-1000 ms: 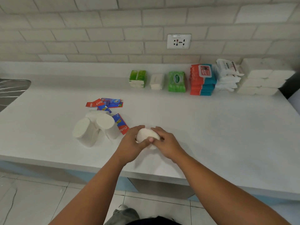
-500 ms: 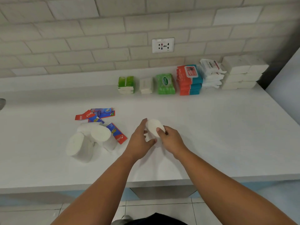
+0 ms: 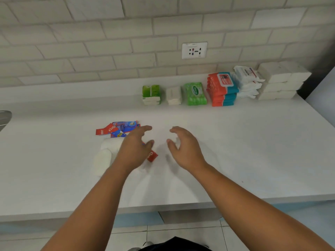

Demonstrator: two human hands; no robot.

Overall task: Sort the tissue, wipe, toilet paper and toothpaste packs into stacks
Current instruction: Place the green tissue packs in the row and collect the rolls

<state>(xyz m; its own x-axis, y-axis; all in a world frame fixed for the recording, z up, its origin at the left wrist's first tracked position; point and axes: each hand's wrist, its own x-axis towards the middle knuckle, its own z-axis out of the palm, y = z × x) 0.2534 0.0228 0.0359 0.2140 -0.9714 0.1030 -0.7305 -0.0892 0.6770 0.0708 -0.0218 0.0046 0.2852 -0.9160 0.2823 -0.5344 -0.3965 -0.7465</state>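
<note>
Hovering open left hand (image 3: 134, 149) over toilet paper rolls (image 3: 108, 151), right hand (image 3: 183, 149) empty

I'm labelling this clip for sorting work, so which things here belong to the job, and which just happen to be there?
Job:
toothpaste packs
toilet paper rolls
green wipe pack
red and teal wipe stack
white tissue stack
green tissue packs

Just there:
wall socket
sink edge

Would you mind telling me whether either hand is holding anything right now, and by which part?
Nothing is held: the left hand and right hand are both open and apart above the counter.
</note>
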